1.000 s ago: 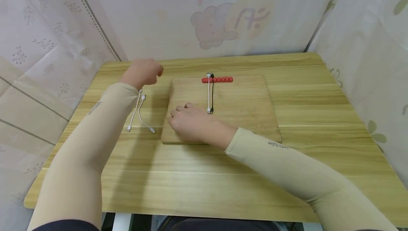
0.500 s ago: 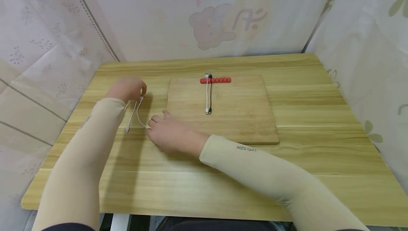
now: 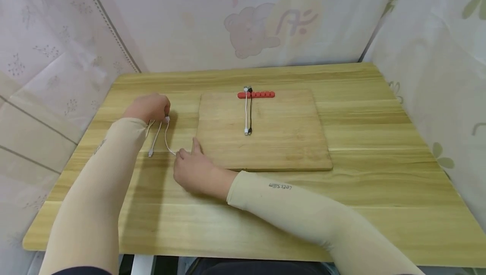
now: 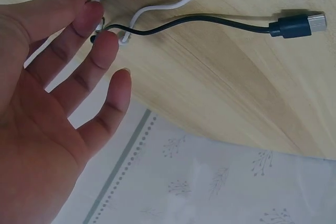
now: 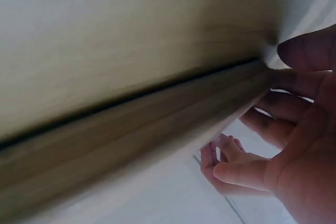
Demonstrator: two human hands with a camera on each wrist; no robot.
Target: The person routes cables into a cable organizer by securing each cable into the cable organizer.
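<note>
At the left of the table, my left hand [image 3: 148, 107] pinches a white USB cable near its far plug [image 3: 167, 119]. The cable curves toward me to my right hand [image 3: 195, 173], whose curled fingertips hold its near end and hide it. Another white cable [image 3: 151, 152] lies beside it, partly under the left hand. In the left wrist view, a short black cable [image 4: 294, 27] lies near my fingers, with white cord behind it. The right wrist view shows the right hand [image 5: 310, 145] from the palm side, by a wooden edge; no cable is clear there.
A wooden board [image 3: 288, 131] lies mid-table. At its far edge sits a red cable holder [image 3: 265, 94] with several slots; a white cable [image 3: 246, 112] and a black cable [image 3: 251, 112] hang from its left end. Patterned cloth walls [image 3: 182, 26] surround the table [image 3: 364, 148].
My right hand has moved left off the board to the white cable's near end. The left hand has come lower and slightly left, down to that cable's far plug.
</note>
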